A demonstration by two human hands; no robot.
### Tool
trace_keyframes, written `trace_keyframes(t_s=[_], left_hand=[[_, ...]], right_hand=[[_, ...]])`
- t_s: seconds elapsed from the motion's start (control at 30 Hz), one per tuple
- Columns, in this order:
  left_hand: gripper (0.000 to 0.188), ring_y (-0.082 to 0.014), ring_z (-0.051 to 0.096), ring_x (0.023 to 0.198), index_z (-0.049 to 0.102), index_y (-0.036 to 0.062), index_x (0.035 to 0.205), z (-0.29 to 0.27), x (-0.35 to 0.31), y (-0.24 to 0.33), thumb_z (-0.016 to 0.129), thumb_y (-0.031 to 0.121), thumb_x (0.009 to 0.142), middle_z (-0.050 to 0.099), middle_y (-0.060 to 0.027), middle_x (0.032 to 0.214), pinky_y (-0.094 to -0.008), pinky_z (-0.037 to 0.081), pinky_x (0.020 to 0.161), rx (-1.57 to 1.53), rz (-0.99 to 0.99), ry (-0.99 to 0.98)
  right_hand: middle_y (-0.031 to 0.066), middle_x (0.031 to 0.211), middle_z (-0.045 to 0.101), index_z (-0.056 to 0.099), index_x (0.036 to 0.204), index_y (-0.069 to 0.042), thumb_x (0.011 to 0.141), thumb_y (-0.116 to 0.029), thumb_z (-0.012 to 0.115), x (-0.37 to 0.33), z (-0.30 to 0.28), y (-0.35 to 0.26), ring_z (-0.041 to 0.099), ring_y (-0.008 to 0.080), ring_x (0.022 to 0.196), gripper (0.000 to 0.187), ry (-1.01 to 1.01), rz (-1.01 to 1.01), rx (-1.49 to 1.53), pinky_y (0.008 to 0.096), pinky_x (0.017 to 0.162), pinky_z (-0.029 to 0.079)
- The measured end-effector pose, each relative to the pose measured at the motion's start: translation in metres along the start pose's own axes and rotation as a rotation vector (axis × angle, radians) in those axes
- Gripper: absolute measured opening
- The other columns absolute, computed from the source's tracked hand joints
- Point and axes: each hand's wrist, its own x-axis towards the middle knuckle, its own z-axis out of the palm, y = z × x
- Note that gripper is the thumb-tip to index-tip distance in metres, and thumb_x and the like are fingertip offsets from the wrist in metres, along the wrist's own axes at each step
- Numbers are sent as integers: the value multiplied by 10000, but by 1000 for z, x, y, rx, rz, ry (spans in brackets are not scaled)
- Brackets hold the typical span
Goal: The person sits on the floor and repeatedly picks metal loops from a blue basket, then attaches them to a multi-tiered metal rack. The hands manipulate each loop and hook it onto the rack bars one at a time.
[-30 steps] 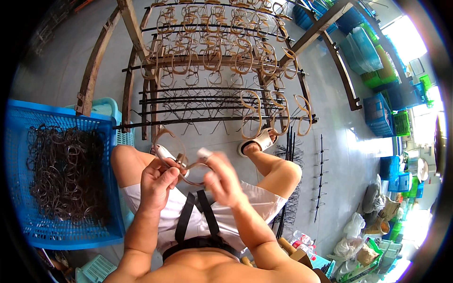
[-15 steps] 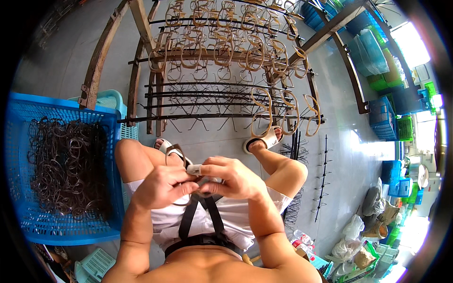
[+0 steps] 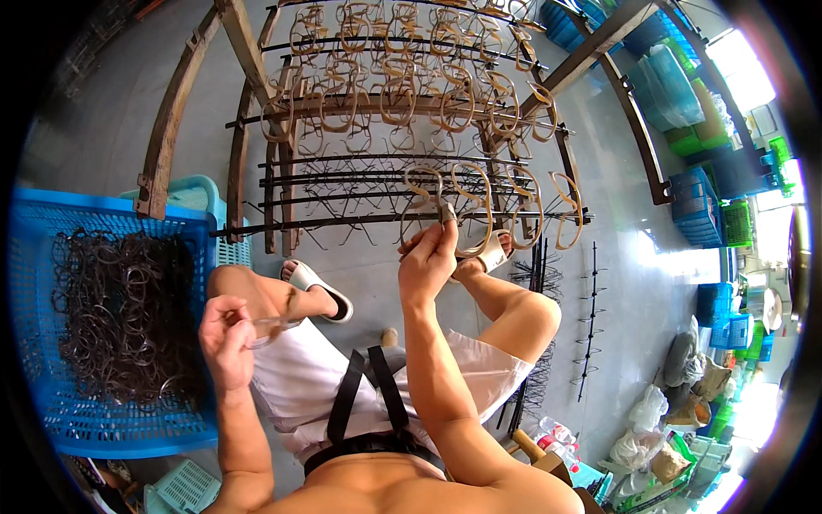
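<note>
My right hand reaches up to the rack's lowest front bar. Its taped thumb and fingers pinch a tan eyeglass frame hanging upright at that bar. Just right of it hangs another eyeglass frame, with more of the same along the bar. Above my left thigh, my left hand is closed on a brown, see-through eyeglass frame, smeared by motion. Beside that hand, a blue plastic basket holds a tangled heap of dark eyeglass frames.
The wooden rack carries several rows of hooked black bars with hanging frames. Loose hooked bars lie on the floor at right. Plastic bags and stacked blue crates stand farther right.
My hands were together over my lap at an eyeglass frame. Now the right has moved forward to the rack bar with a frame, and the left has moved left, holding another.
</note>
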Motion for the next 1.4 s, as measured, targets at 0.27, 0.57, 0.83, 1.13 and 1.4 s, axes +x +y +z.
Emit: trace_keyframes(t_s=[0.27, 0.57, 0.83, 1.13, 1.4], left_hand=[[195, -43, 425, 671, 592, 12, 1045, -71, -6, 8, 561, 39, 854, 513, 22, 796, -171, 341, 580, 458, 35, 343], [156, -136, 530, 692, 619, -20, 970, -74, -4, 21, 572, 86, 865, 580, -66, 812, -273, 443, 628, 1218, 132, 185], [192, -41, 445, 571, 626, -3, 991, -63, -5, 16, 555, 147, 894, 565, 10, 763, -183, 341, 463, 603, -50, 244], [203, 1, 435, 540, 619, -12, 999, -23, 3, 7, 565, 151, 890, 554, 24, 702, -140, 292, 410, 305, -39, 89], [180, -25, 413, 511, 637, -11, 958, 6, 4, 5, 574, 140, 882, 545, 9, 711, -167, 312, 436, 284, 1, 57]], right_hand=[[-38, 616, 405, 478, 1142, -31, 966, -136, 408, -1, 5, -4, 351, 25, 461, 216, 50, 142, 232, 182, 378, 307], [-42, 592, 391, 492, 1123, -27, 963, -130, 416, 0, 7, -4, 335, 25, 447, 205, -8, 144, 264, 186, 367, 300], [-34, 544, 399, 472, 1192, -13, 963, -123, 409, -8, 15, -7, 352, 38, 409, 262, -21, 60, 139, 204, 351, 301], [31, 482, 480, 495, 1140, 26, 935, -94, 410, 1, 3, 2, 468, 94, 392, 252, -198, -287, -215, 245, 375, 369], [28, 510, 479, 479, 1209, 1, 935, -81, 420, 1, 2, 0, 460, 103, 411, 293, -263, -147, -132, 255, 394, 381]])
